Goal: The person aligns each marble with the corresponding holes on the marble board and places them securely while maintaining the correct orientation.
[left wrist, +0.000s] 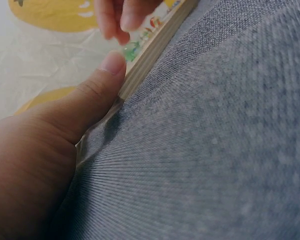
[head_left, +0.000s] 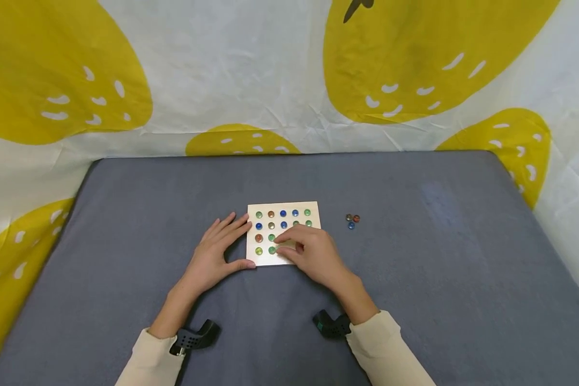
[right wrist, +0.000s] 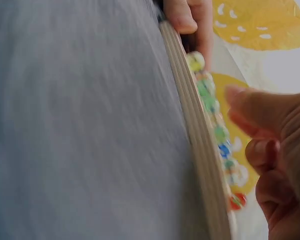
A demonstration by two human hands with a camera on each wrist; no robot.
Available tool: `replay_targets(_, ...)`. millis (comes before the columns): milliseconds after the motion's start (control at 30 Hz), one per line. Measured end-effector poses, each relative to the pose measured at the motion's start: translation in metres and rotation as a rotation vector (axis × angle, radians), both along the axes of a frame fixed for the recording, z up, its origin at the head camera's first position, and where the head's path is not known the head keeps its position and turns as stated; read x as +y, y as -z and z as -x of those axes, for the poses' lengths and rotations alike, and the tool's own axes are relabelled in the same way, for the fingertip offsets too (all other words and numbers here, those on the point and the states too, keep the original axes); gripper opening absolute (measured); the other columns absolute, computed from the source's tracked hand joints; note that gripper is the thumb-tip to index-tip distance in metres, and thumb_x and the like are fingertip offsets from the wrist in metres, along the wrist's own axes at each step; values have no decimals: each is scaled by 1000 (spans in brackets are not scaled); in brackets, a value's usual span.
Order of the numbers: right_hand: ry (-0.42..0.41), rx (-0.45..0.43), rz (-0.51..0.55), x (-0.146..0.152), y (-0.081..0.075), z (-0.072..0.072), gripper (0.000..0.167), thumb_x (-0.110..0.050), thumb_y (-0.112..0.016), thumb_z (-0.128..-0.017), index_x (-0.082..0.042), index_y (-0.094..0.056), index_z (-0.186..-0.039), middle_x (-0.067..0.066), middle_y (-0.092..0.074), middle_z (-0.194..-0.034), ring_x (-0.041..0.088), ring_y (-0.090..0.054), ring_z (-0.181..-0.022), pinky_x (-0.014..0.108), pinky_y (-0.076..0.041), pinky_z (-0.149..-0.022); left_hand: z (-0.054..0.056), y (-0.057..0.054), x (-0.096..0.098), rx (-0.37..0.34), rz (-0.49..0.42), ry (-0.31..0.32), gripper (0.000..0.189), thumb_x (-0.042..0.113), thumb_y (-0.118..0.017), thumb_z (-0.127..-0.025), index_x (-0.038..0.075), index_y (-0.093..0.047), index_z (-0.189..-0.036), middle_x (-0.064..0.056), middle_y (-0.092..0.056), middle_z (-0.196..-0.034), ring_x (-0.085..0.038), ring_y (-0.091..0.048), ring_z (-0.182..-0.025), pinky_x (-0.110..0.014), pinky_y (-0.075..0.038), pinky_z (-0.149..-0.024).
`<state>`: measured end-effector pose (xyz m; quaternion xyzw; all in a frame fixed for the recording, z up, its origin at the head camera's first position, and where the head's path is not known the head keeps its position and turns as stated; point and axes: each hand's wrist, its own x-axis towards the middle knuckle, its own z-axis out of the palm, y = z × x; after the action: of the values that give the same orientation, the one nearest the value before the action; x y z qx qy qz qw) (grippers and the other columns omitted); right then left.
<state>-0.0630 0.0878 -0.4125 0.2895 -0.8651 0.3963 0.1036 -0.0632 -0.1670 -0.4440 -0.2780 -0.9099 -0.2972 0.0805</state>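
A pale wooden board [head_left: 283, 260] lies on the grey cloth, with rows of glass marbles in green, blue, amber and red seated on it. My left hand [head_left: 212, 261] rests along the board's left side. Its fingers lie spread and straight at the far-left edge, and the thumb [left wrist: 107, 70] touches the near-left corner. Over the right part of the board hovers my right hand [head_left: 313, 253], hiding several places there. Its thumb and index finger stand apart beside a green marble [head_left: 272, 250], and no marble shows between them in the right wrist view.
Three loose marbles [head_left: 351, 225] lie together on the cloth to the right of the board. A grey cloth [head_left: 415, 300] covers the table, and a white curtain with yellow shapes [head_left: 241, 64] hangs behind it. Each wrist wears a black camera mount [head_left: 198, 336].
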Motion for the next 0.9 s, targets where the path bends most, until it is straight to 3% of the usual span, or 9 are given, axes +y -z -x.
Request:
replay_targets(167,87,-60,168,20,-7,-4,14,-17,-80,-80,-13,-76,-93,-6,-61,-74,7,-41,-53,23,-35,-46,-1,2,2,-12,-2,-12,87,43,-82,-70,13,-46,-144,-4,-39,-149,-30,-25,-141,-46,-10,-116)
replay_targets(400,337,-155,403,51,-13,-9,16,-11,-79,-80,-7,-75,-95,5,-58,-71,15,-43,-55,22,-33,-47,-1,3,3,-9,-14,-14,87,43,-82,-70,13,-47,-144,-4,-40,-149,-29,-25,-141,-47,-11,-116)
replay_targets(533,443,-156,454,63,-19,-14,17,-2,-77,-80,2,-73,-96,16,-60,-75,15,-43,-55,20,-33,-46,-2,3,2,-23,-9,-17,87,43,-82,-70,13,-46,-144,-4,-39,-150,-29,-24,-141,-46,-10,-116)
replay_targets(700,554,-184,461,75,-19,-13,17,-3,-76,-82,4,-73,-96,20,-62,-78,13,-47,-56,17,-34,-46,-3,0,0,-28,-9,-29,87,40,-84,-69,12,-47,-143,-5,-40,-149,-30,-25,-141,-47,-11,-116)
replay_targets(900,640,-210,475,89,3,-1,16,-11,-78,-81,-2,-76,-95,17,-66,-80,13,-50,-58,18,-34,-46,-1,-3,1,-38,-12,-15,87,41,-83,-71,11,-46,-144,-6,-40,-149,-30,-24,-141,-46,-10,-116)
